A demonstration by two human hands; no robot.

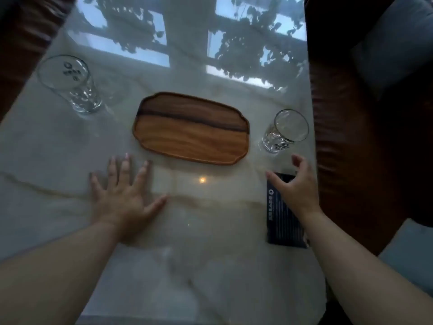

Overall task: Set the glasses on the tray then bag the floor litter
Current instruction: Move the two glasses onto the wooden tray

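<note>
Right hand (296, 186) hides far end of dark packet (284, 221) near table's (210, 242) right edge; print on it too small to read. Both forearms cut off by bottom edge. Left-glass (70, 84) marking blurred, illegible. Table's far edge out of frame.

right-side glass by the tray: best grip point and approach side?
Take the right glass around its side wall about mid-height, coming from the near side, where the right hand already hovers open. It stands upright, clear of the wooden tray, its wall tapering toward the base, so a thumb-and-fingers wrap should seat well. Avoid pinching the thin rim.
</note>
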